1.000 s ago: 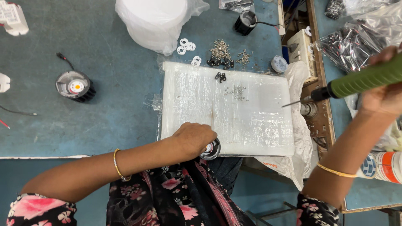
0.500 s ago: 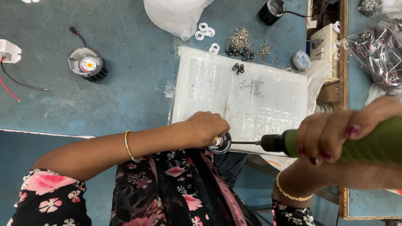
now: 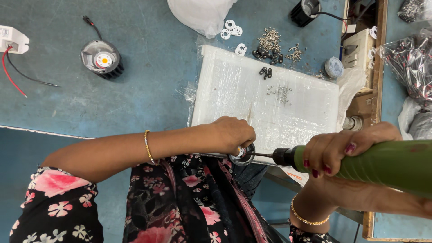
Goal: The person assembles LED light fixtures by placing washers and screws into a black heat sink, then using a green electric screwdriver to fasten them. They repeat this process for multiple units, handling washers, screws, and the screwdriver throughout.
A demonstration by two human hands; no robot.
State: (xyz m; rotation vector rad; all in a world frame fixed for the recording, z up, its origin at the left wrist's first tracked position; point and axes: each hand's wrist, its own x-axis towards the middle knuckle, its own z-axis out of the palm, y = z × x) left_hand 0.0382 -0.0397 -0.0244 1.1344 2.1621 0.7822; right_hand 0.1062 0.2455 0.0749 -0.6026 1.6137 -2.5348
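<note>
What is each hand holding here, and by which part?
The right hand grips the green electric screwdriver around its body. The left hand holds a small round lamp fitting by its rim, at the white pad's near edge.

It was a small assembly workshop for light fittings. A worn blue-painted workbench (image 3: 148, 103) carried a round black finned lamp housing with a yellow diode at its centre (image 3: 102, 60), heaps of small silver screws (image 3: 270, 39), white plastic rings (image 3: 231, 30) and a white wired driver box (image 3: 13, 39). A green cylindrical electric screwdriver (image 3: 387, 164) pointed at a part.
</note>
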